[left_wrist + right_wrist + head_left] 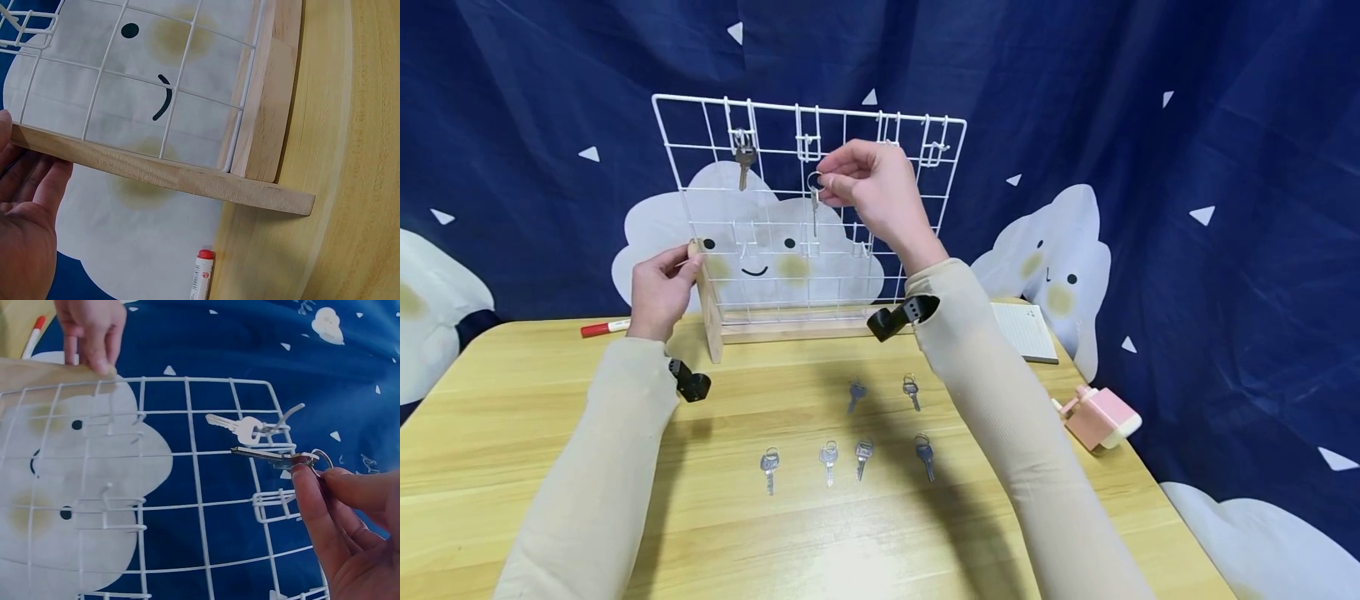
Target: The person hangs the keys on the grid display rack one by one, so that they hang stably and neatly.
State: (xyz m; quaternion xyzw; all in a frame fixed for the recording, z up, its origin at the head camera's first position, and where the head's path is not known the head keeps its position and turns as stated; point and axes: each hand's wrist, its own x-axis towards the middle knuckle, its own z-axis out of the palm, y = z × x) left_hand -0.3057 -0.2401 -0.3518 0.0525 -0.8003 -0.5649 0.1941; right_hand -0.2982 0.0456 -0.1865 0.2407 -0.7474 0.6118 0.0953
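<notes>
My right hand (880, 187) pinches a key (816, 212) by its ring between thumb and fingertips. The key hangs down in front of the white wire grid rack (842, 112), just below an upper hook (808, 148). In the right wrist view that key (269, 455) shows edge-on, near another key (244, 428) that hangs on the rack's top-left hook. My left hand (658, 292) grips the top of the rack's wooden side post (187, 178), thumb on one side and fingers on the other. Several loose keys with rings, one of them a key (770, 469) at left, lie on the table.
A red-capped marker (604, 328) lies behind my left wrist. A notepad (1026, 332) and a pink box-shaped object (1097, 417) are at the right of the wooden table (737, 542). A dark blue curtain (1037, 75) hangs behind the rack.
</notes>
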